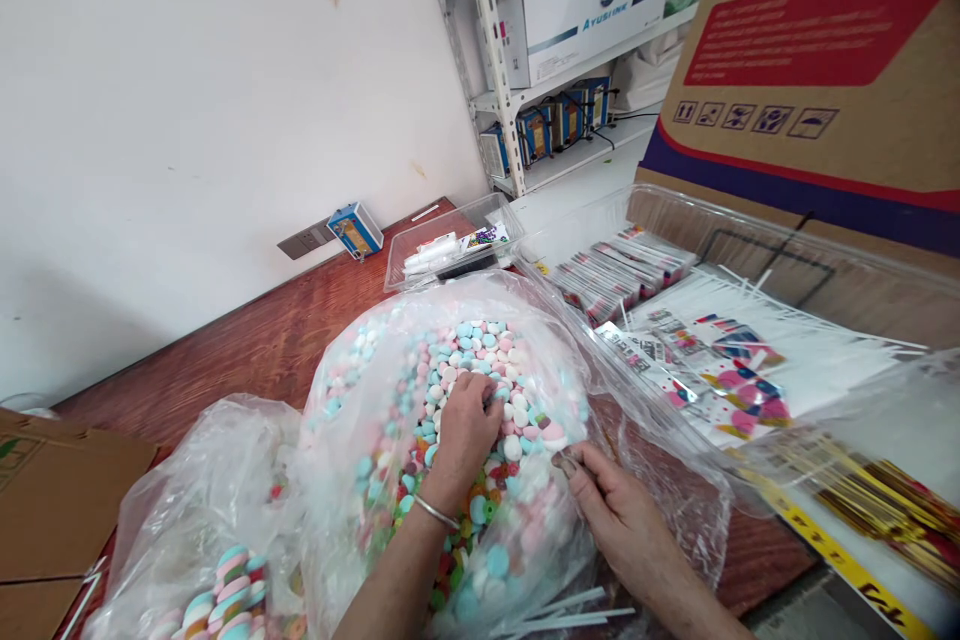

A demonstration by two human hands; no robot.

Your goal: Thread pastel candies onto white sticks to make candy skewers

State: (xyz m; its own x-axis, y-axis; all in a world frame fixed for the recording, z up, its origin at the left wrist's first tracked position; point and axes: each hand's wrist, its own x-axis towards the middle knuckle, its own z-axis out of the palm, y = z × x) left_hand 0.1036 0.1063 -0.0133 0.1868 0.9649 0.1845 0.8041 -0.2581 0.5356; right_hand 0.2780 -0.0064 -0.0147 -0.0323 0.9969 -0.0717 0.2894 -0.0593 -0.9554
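Observation:
A large clear plastic bag (360, 340) lies wide on the table, filled with pink, white and blue marshmallows (480, 345). Among them, toward the front, are coloured gummy candies (480, 510). My left hand (466, 415), with a bangle at the wrist, reaches into the bag with its fingers curled down on the marshmallows; what they hold is hidden. At the bag's right side my right hand (619, 500) has thumb and forefinger pinched together. A small greyish bit shows at those fingertips, too unclear to name. Thin white sticks (562, 615) lie below this hand.
Left stands another clear bag (210, 480) with twisted marshmallows (229, 595), beside a cardboard box (60, 500). On the right, a clear tray (712, 210) holds white sticks (817, 350) and printed packets (622, 270). A smaller tray (394, 270) sits behind, near shelving (495, 50).

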